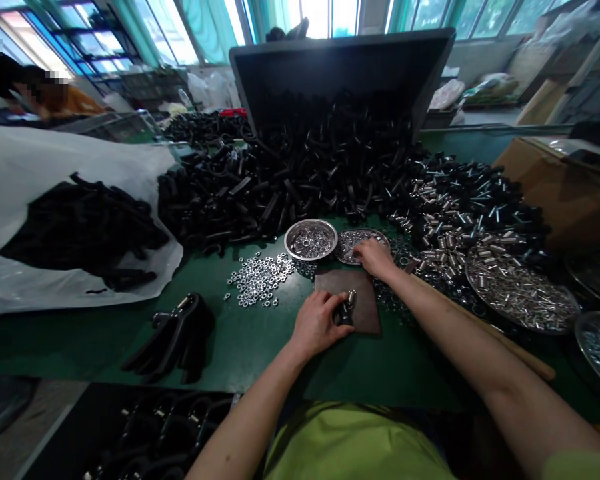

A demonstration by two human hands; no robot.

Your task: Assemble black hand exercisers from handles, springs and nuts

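Note:
My left hand (pixel 321 321) is closed around a small black part with a metal spring (pixel 351 297) on it, held over a square brown plate (pixel 363 301). Most of the black part is hidden by the fingers. Up and to the right, my right hand (pixel 375 257) reaches into a shallow dish (pixel 347 253) of small metal pieces, its fingertips bent down among them; whether they grip a piece is too small to make out. Beside that dish stands a round metal bowl (pixel 310 223) holding washer-like rings. Loose nuts (pixel 260 279) lie spread on the green table left of the plate.
A heap of black curved parts (pixel 280 187) spills from a tilted grey bin (pixel 343 50). A wooden-handled hammer (pixel 525 360) lies under my right forearm. Metal pins fill a tray (pixel 525 300) at right. Assembled black parts (pixel 180 340) and a white sack (pixel 10 160) are left. Another person (pixel 55 97) sits far left.

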